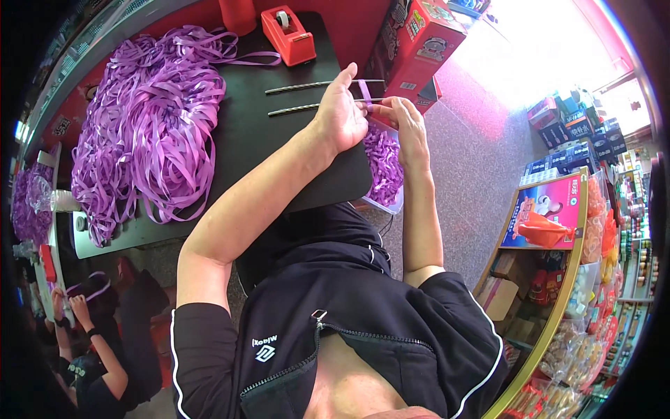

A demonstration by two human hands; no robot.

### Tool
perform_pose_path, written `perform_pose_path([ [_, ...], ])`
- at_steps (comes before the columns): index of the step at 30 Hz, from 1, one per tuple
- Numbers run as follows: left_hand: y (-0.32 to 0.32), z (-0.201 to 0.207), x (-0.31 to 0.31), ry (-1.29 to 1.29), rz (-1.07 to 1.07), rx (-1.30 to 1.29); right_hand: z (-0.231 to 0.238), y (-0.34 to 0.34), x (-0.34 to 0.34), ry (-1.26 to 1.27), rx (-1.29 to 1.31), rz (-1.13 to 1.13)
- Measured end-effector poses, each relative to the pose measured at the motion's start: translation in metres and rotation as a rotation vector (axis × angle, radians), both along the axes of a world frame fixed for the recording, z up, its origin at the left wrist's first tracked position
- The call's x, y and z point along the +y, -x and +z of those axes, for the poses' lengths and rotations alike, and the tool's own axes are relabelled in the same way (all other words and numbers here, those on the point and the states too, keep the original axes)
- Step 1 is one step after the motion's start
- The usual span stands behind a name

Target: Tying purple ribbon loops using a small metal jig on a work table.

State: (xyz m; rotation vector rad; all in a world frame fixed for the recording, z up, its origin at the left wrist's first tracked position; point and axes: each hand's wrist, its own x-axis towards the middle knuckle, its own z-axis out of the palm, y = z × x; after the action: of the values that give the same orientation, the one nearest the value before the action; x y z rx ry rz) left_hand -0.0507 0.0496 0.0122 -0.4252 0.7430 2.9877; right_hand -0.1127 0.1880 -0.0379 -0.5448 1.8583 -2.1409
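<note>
Two thin twisted metal rods (296, 109) lie side by side over the dark tabletop, their ends reaching past its right edge. A short strip of purple ribbon (365, 91) spans the two rods near those ends. My right hand (407, 126) pinches the ribbon beside the nearer rod, thumb and forefinger pressed together. Next to it, my left hand (342, 115) is turned palm toward the right, thumb stretched out across the rods; its other fingers are partly hidden close to the ribbon. Below both hands, a clear plastic bin (386, 207) holds many folded purple ribbon pieces (382, 167).
A large heap of loose purple ribbon (167, 119) covers the left of the black table (244, 160). A red tape dispenser (289, 38) stands at its far edge, near a red box (426, 45). Goods shelves (551, 279) line the right. Another person (98, 356) handles ribbon at lower left.
</note>
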Motion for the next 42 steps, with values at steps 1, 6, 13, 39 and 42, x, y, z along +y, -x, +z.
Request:
perform_pose_path([
  [1,0.001,-0.003,-0.002,0.003,0.01,0.002,0.001,-0.001,-0.003,-0.015,0.026,-0.005],
  [6,0.0,-0.019,-0.01,-0.103,0.032,0.11,0.032,-0.024,-0.008,-0.723,0.576,-0.207],
  [13,-0.007,-0.017,-0.011,-0.136,0.0,0.166,0.096,0.013,-0.061,-0.376,0.628,-0.045],
  [39,-0.008,-0.019,-0.007,-0.197,-0.044,0.192,0.098,0.131,-0.199,-0.652,-0.058,0.444],
  [42,-0.007,-0.02,-0.008,-0.192,-0.039,0.185,0.098,0.125,-0.188,-0.602,-0.096,0.416],
])
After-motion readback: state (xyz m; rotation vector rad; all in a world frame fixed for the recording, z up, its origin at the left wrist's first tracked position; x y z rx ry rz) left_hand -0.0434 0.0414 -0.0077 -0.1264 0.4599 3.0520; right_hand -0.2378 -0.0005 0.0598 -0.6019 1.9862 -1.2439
